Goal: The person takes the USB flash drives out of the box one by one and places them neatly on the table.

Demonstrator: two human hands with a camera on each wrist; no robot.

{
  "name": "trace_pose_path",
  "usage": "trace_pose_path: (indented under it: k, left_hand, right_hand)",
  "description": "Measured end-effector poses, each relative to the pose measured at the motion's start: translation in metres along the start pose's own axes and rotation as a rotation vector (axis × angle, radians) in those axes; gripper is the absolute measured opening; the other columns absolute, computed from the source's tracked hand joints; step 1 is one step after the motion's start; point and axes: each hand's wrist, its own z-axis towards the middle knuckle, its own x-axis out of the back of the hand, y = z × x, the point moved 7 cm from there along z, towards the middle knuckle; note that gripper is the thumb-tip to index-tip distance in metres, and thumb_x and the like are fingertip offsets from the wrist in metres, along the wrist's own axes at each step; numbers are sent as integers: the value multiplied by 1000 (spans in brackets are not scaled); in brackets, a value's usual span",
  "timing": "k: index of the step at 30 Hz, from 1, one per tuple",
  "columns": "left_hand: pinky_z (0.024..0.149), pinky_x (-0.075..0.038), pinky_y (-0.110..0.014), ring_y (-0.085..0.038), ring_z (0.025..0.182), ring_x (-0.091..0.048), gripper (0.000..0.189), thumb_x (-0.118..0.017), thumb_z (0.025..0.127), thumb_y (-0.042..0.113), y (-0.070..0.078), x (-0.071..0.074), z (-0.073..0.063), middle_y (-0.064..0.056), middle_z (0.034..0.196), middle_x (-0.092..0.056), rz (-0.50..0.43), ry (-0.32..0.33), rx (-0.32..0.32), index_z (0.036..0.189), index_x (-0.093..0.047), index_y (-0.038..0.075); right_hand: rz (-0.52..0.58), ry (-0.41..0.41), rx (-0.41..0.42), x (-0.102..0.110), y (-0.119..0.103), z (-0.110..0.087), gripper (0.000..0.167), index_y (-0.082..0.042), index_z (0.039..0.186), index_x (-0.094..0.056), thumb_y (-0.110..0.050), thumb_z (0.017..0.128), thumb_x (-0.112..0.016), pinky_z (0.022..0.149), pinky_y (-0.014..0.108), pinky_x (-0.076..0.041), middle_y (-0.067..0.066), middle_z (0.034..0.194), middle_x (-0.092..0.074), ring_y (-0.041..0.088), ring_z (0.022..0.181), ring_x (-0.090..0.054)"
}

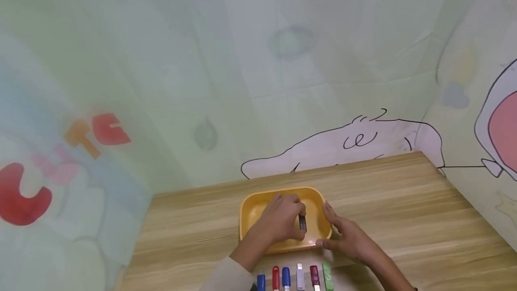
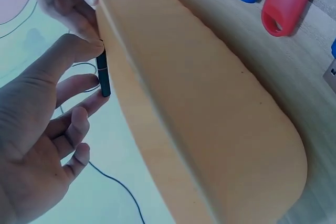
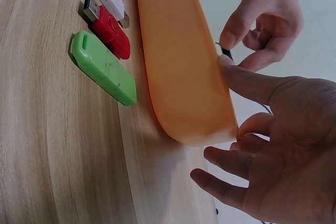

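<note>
A yellow plastic tray [image 1: 252,212] stands on the table. Over its inside, my left hand [image 1: 280,221] pinches a small black USB stick [image 1: 302,222] between thumb and fingers. The left wrist view shows that black stick [image 2: 103,72] upright beside the tray's rim, partly covered by fingertips. At the tray's right end, my right hand [image 1: 349,237] grips the rim, thumb on the near side and fingers at the far side. In the right wrist view its lower fingers hang loose below the tray wall [image 3: 178,51]. The left hand hides part of the tray's floor.
In front of the tray, several USB sticks lie in a row on the wooden table [image 1: 404,196]: blue, a red one [image 1: 276,277], another blue, a silver-white one [image 1: 300,277], a dark red one [image 1: 314,275] and a green one [image 1: 327,276]. A printed cloth wall [image 1: 242,80] rises behind.
</note>
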Motion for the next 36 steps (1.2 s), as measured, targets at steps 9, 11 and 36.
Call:
trace_pose_path:
  k: [9,11,36]
  left_hand:
    - [89,-45,-33,-12,94,-61,40,-95,78,41,7,13,-13,5,103,-69,-12,32,-12,106,-78,19]
    - [87,-43,-31,-12,95,-60,41,-95,78,42,9,15,-16,6,104,-68,-9,39,-18,107,-78,20]
    - [85,-45,-23,-6,101,-63,42,-92,76,43,31,30,-61,10,108,-69,42,141,-95,106,-72,21]
  right_hand:
    - [-12,2,32,1,-4,-1,100,-9,166,-30,-31,88,-87,122,67,-29,13,174,-22,48,156,-28]
    - [-12,3,39,1,-4,-1,99,-9,166,-29,-31,88,-87,122,66,-28,14,174,-22,48,156,-28]
    - [-5,4,19,-1,1,1,100,-9,166,-28,-29,88,-87,123,61,-26,11,174,-19,43,157,-26]
